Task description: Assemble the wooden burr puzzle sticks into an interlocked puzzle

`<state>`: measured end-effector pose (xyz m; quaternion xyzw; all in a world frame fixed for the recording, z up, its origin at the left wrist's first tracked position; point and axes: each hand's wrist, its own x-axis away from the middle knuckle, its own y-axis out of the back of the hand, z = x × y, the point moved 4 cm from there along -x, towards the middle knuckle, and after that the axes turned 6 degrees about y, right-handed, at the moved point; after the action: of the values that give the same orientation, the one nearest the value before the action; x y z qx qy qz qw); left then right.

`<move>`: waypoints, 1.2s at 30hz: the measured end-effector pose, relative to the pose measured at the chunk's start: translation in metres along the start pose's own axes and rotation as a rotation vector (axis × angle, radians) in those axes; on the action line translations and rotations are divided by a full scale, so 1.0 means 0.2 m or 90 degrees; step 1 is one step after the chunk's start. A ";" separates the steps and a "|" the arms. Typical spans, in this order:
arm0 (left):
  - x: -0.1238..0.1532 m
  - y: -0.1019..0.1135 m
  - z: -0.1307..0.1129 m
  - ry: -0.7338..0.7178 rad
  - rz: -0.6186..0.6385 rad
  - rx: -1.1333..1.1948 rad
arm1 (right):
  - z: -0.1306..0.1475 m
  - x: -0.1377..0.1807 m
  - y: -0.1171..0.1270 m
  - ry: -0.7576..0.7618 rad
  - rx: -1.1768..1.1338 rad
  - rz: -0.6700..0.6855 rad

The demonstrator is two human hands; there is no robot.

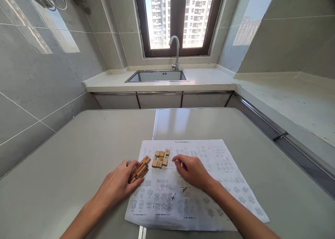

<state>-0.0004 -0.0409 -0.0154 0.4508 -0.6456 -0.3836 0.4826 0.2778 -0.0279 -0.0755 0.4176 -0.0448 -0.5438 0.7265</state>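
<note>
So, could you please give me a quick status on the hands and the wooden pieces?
Left hand touching wooden stack. Right hand empty beside loose wooden blocks. Nothing between.

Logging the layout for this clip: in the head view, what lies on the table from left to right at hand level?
Left hand → notched wooden pieces at its fingers → separate cluster of wooden blocks on the printed sheet → right hand, resting on that sheet.

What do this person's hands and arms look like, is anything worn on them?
Both are bare: the left hand and right hand show no gloves, rings or watch, and the forearms have no sleeves as far as the picture reaches.
</note>
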 end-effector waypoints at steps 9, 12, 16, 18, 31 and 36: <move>-0.03 -0.03 -0.02 -0.037 -0.047 0.053 | 0.01 0.00 0.00 0.002 0.002 0.000; -0.03 -0.04 -0.01 -0.026 -0.039 0.063 | 0.01 -0.01 0.01 0.000 0.001 -0.001; -0.01 -0.04 -0.02 -0.015 -0.021 0.054 | 0.01 0.00 0.01 0.000 0.000 0.000; 0.00 -0.04 -0.03 -0.017 -0.011 0.056 | 0.01 0.00 0.01 -0.004 0.000 0.002; 0.05 0.00 -0.01 0.037 -0.012 0.265 | 0.03 -0.02 0.00 -0.072 -0.177 -0.006; 0.05 0.00 -0.35 -0.028 0.122 0.480 | 0.04 -0.03 -0.01 -0.127 -0.496 0.075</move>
<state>0.0655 -0.0550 0.0039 0.5258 -0.7906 -0.0822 0.3027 0.2689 -0.0273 -0.0690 0.0529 0.0704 -0.5158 0.8522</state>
